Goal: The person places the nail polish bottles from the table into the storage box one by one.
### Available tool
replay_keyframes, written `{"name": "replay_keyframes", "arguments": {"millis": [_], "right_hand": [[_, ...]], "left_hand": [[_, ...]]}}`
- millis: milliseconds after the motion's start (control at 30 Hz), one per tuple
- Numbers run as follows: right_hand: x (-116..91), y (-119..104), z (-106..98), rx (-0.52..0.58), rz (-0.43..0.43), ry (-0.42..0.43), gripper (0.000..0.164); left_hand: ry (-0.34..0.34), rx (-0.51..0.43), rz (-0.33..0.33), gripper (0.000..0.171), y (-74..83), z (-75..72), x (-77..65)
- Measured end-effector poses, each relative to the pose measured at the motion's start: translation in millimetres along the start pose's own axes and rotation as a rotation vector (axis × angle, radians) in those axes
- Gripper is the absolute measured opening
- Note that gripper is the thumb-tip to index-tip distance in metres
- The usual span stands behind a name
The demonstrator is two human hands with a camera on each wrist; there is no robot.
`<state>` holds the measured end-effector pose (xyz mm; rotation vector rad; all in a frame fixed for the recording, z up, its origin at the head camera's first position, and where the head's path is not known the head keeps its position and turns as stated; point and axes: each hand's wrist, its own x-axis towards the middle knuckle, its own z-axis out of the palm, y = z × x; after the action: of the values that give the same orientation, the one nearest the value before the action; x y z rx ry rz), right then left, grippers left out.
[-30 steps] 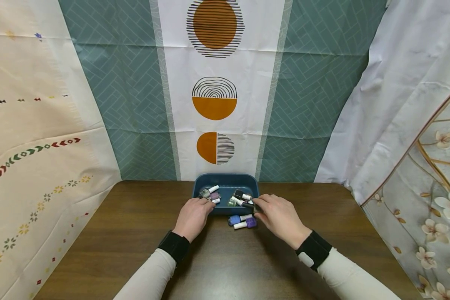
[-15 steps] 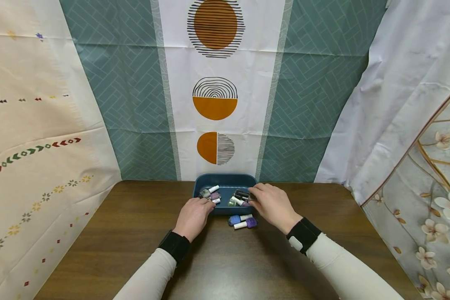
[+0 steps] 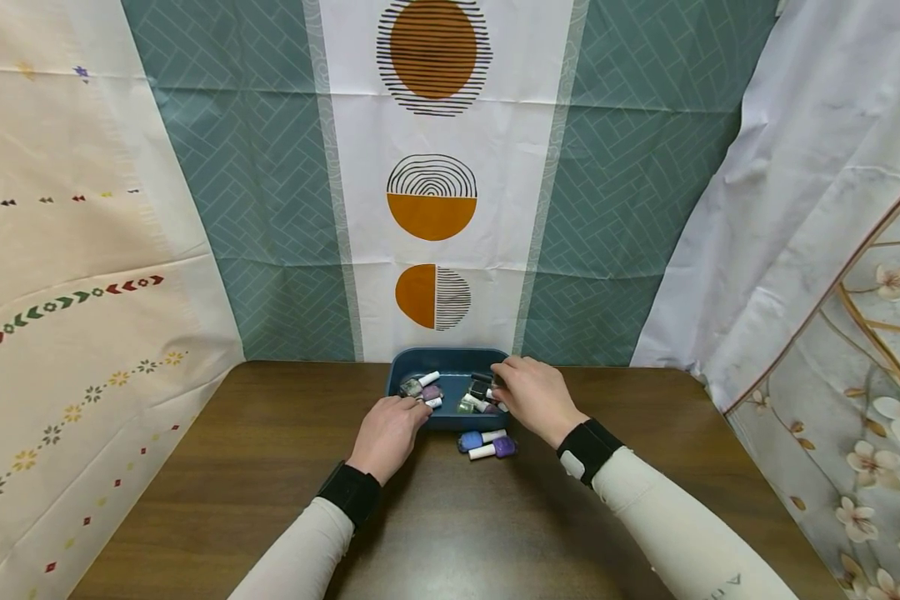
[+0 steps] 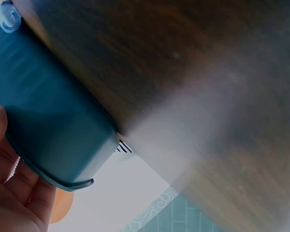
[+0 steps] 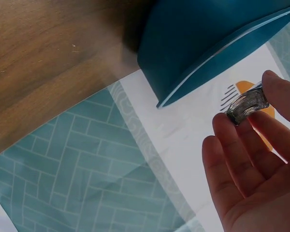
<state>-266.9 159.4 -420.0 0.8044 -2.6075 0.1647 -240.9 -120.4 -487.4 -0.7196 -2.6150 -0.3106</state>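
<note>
A dark teal plastic bin [image 3: 450, 423] stands at the back of the table with several nail polish bottles lying in it. My left hand [image 3: 386, 433] grips the bin's front left rim; the left wrist view shows the thumb outside the wall and the fingers over the edge. Above the bin's right side, my right hand [image 3: 534, 396] pinches a nail polish bottle [image 5: 249, 105] between thumb and fingertips. Its dark, clear glass body shows in the right wrist view. In the bin, a greyish bottle [image 3: 411, 387] and a mauve bottle [image 3: 431, 392] lie on the left, a pale green one [image 3: 465, 407] on the right.
On the table just before the bin lie a blue nail polish bottle [image 3: 470, 441] and a purple one [image 3: 504, 447], both white-capped. The brown wooden table [image 3: 450, 525] meets a patterned fabric backdrop [image 3: 285, 250] behind the bin, with more cloth hanging at both sides.
My right hand has moved left and away from me, from the bin's right front corner to over its right side, carrying the bottle. The left hand keeps its place on the rim.
</note>
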Motion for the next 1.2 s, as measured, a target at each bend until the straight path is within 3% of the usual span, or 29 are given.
{"name": "replay_keyframes", "arguments": {"millis": [633,1200], "right_hand": [[28.0,0.3,24.5,-0.01,0.063,-0.061,0.03],[34.8,-0.9,35.8,-0.016,0.139,-0.133,0.026]], "left_hand": [[0.006,0.007,0.011,0.01,0.0,0.8,-0.9],[0.004,-0.003,0.001,0.011,0.9,0.5,-0.6]]}}
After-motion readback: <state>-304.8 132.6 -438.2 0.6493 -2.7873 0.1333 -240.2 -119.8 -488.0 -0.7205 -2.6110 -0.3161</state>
